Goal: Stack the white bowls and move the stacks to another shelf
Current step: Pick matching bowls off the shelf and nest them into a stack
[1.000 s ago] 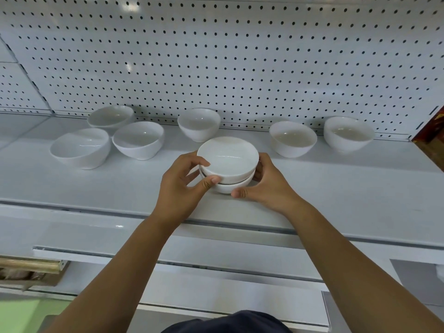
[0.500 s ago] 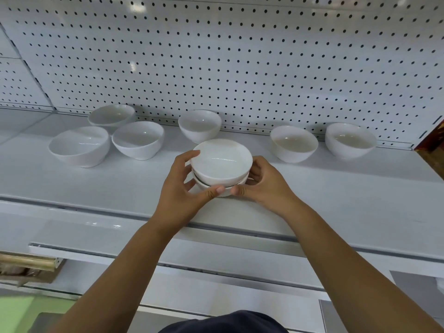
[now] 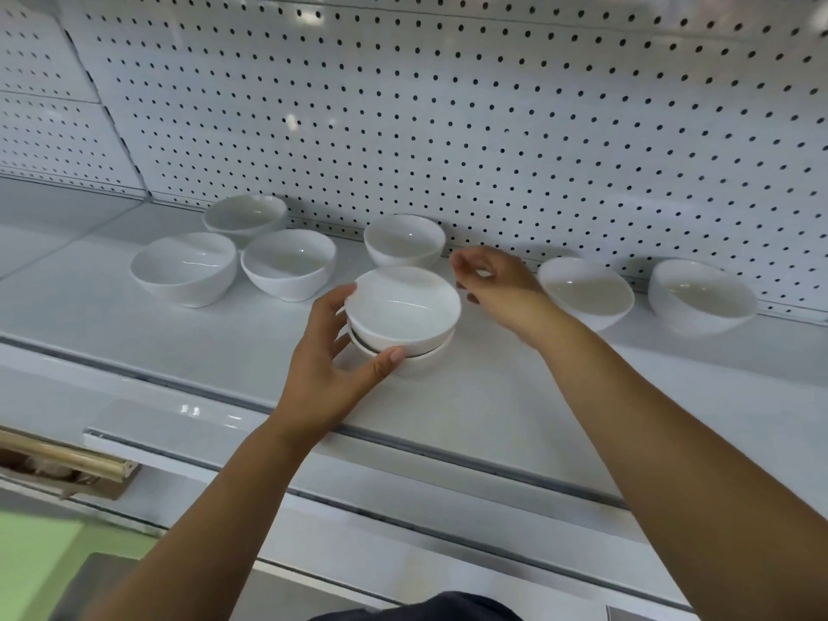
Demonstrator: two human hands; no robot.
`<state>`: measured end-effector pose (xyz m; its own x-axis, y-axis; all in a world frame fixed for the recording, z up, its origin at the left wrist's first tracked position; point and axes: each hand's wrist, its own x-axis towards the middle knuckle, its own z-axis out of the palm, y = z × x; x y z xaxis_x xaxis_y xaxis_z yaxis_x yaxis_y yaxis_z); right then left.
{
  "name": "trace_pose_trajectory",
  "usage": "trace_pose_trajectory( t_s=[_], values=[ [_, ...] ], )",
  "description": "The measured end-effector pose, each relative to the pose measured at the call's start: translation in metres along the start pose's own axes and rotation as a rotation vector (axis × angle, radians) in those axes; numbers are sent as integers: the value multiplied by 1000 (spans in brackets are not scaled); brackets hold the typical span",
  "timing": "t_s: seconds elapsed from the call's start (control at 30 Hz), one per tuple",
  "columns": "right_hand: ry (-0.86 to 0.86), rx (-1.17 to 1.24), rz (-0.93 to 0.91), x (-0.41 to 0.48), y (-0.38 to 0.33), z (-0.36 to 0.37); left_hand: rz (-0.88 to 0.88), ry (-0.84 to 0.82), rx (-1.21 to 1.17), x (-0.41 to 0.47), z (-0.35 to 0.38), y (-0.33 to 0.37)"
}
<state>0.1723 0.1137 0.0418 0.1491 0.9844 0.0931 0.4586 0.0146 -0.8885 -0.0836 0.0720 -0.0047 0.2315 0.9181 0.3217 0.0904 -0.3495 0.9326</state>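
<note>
On the white shelf (image 3: pixel 134 333), toward its near edge and about midway along, sits a stack of two white bowls (image 3: pixel 403 320), one nested in the other with a thin dark seam showing between them. The left grip (image 3: pixel 331 365) is clamped on this stack: its thumb presses the near side right at the seam, and its fingers curve round the left of the upper bowl's rim. The right grip (image 3: pixel 493 280) is off the stack, hanging just to its right and a little farther back. Its fingers are loosely curled with the thumb close to the fingertips, and though that hand is blurred, it seems to hold nothing.

Just behind the stack, a single bowl (image 3: pixel 403 239) stands against the pegboard back wall (image 3: pixel 448 105). To the left lie three more bowls: the nearest one (image 3: pixel 183 268) tilted, a second (image 3: pixel 289 264) just beside it, and a third (image 3: pixel 244 215) farther back by the wall. To the right are two bowls, one (image 3: pixel 587 289) partly hidden by the right wrist and another (image 3: pixel 701 295) farther right, both leaning toward the viewer.

Below the shelf at the near left, a wooden rod (image 3: pixel 62 459) lies over a brown box.
</note>
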Motion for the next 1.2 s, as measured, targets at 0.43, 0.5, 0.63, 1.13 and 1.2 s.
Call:
trace_pose_trajectory(
  t_s=[0.43, 0.5, 0.63, 1.13, 1.2],
  values=[
    [-77, -93, -75, 72, 10, 18, -1, 15, 116, 7, 1, -5],
    [-71, -104, -68, 77, 14, 19, -6, 24, 122, 7, 1, -6],
    [-37, -83, -30, 87, 20, 24, -6, 34, 126, 7, 1, -6],
    [0, 99, -118, 83, 13, 16, -4, 30, 123, 8, 0, -5],
    [12, 158, -138, 76, 3, 9, -4, 27, 120, 7, 0, -5]
  ],
)
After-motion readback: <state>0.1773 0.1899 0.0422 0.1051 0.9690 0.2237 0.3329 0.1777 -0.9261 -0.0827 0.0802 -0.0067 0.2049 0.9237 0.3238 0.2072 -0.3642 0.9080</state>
